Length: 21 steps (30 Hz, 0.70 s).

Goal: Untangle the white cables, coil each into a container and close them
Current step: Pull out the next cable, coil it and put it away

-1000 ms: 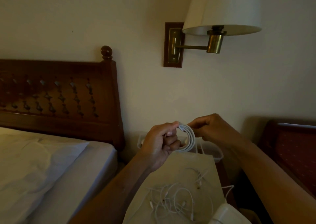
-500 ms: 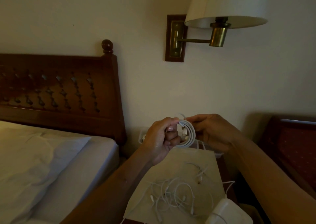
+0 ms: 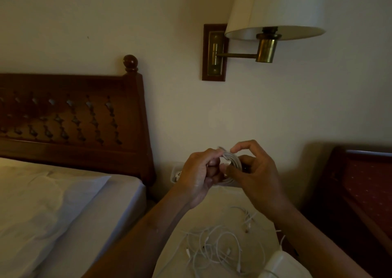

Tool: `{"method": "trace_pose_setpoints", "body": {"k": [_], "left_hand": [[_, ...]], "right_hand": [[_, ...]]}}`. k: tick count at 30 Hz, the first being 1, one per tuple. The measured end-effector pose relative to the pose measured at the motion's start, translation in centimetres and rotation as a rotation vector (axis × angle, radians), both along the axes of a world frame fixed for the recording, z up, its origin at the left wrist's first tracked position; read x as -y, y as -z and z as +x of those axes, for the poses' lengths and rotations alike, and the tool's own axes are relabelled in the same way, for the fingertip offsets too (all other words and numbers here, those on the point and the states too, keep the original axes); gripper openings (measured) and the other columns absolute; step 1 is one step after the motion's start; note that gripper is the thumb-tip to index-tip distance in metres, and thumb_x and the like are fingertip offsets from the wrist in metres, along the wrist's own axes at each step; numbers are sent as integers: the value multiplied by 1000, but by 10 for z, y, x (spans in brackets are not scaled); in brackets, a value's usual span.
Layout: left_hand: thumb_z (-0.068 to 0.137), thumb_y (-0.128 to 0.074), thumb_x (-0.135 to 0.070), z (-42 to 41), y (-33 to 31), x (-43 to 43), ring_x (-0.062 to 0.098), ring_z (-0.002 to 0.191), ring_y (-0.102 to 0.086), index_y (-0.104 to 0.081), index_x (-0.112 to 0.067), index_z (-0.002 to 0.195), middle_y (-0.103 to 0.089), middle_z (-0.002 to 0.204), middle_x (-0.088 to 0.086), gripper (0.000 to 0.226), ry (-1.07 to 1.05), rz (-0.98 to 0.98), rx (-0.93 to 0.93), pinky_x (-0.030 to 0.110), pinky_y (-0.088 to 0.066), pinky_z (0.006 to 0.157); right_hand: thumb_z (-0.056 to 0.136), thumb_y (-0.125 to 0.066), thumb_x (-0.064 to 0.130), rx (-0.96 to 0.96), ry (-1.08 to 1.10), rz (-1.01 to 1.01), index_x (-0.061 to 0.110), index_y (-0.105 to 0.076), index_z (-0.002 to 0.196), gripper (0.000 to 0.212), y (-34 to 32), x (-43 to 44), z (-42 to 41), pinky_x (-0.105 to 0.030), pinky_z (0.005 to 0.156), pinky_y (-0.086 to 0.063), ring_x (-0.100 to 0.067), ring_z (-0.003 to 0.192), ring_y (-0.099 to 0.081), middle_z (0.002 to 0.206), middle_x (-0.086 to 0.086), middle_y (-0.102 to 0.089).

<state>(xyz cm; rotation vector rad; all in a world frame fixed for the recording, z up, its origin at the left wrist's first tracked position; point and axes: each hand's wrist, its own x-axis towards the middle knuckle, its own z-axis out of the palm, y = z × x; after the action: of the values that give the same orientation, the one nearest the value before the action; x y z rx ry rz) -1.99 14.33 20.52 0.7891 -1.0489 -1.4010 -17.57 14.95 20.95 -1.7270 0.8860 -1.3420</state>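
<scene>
Left hand (image 3: 198,175) and right hand (image 3: 254,178) close together, fingers (image 3: 244,145) apparently curled.

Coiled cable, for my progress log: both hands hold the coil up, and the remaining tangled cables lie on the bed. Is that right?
Not quite. In the head view the left hand and right hand hold the coil up, but the remaining tangled cables lie on the bedside table, not on the bed.

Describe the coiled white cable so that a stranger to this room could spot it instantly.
Find the wall lamp beside the headboard and look down to the small table below it. Above that table, left hand and right hand hold the coiled cable: a tight, neat ring, raised, unlike the loose tangle lying flat on it.
</scene>
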Motion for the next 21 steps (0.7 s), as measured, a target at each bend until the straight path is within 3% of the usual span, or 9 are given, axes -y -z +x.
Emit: {"method": "trace_pose_setpoints", "body": {"k": [2, 3, 5, 6, 10, 14, 16, 18, 21], "left_hand": [[102, -55, -19, -2, -1, -1, 14, 46, -18, -40, -20, 56, -17, 53, -3, 48, -6, 8, -13, 24, -31, 46], [102, -55, -19, -4, -2, -1, 14, 46, -17, -40, -20, 56, -17, 53, -3, 48, -10, 19, -24, 24, -30, 46], [100, -55, -19, -6, -2, -2, 13, 46, -17, -41, -21, 55, -17, 54, -5, 47, -12, 39, -58, 23, -28, 45], [99, -57, -19, -7, -2, -2, 13, 46, -18, -41, -21, 56, -18, 54, -5, 46, -10, 52, -94, 23, -29, 44], [101, -52, -24, -10, 0, 1, 11, 43, -21, -45, -18, 55, -22, 52, -4, 47, 10, 108, -265, 23, -31, 42], [106, -49, -21, -13, 0, 8, 10, 40, -21, -47, -20, 51, -23, 51, -5, 55, -95, 141, -202, 22, -31, 39], [105, -50, -20, -11, -2, 11, 11, 40, -21, -44, -20, 53, -23, 51, -5, 52, -163, 148, -158, 22, -31, 39], [103, -50, -19, -8, -3, 14, 11, 39, -22, -42, -19, 56, -22, 50, -5, 48, -183, 152, -160, 23, -32, 40], [104, -50, -18, -7, -2, 14, 10, 39, -18, -42, -20, 56, -20, 49, -5, 48, -188, 172, -229, 24, -27, 42]], "right_hand": [[87, -80, 17, -57, 169, -190, 32, -68, 102, 24, 7, 0, 2, -22, 57, -55, -11, 71, -72, 80, 3, -76], [87, -80, 16, -176, 310, -382, 31, -73, 101, 21, 11, 1, 1, -23, 59, -55, -11, 77, -71, 84, 6, -76], [86, -82, 12, -375, 547, -729, 21, -79, 104, 21, 22, 3, 1, -28, 63, -53, -21, 91, -62, 103, -4, -71], [85, -82, 12, -394, 600, -787, 18, -79, 105, 21, 25, 5, 0, -28, 64, -50, -24, 95, -56, 111, -9, -65], [90, -78, 8, -303, 586, -887, 2, -77, 96, 8, 27, 8, -4, -32, 65, -54, -21, 86, -61, 101, -12, -64], [87, -76, 2, -315, 573, -943, -3, -75, 92, 7, 26, -2, -6, -23, 76, -58, -18, 84, -69, 94, -12, -72], [85, -76, -1, -311, 573, -946, -3, -74, 90, 5, 26, -9, -7, -9, 80, -51, -9, 82, -66, 88, -10, -73], [85, -74, -1, -284, 566, -902, -3, -74, 89, 4, 26, -15, -9, -1, 80, -44, 1, 81, -59, 85, -7, -72], [88, -75, 1, -248, 501, -694, 5, -72, 88, 5, 24, -20, -11, -2, 71, -46, 3, 76, -62, 82, 1, -70]]}}
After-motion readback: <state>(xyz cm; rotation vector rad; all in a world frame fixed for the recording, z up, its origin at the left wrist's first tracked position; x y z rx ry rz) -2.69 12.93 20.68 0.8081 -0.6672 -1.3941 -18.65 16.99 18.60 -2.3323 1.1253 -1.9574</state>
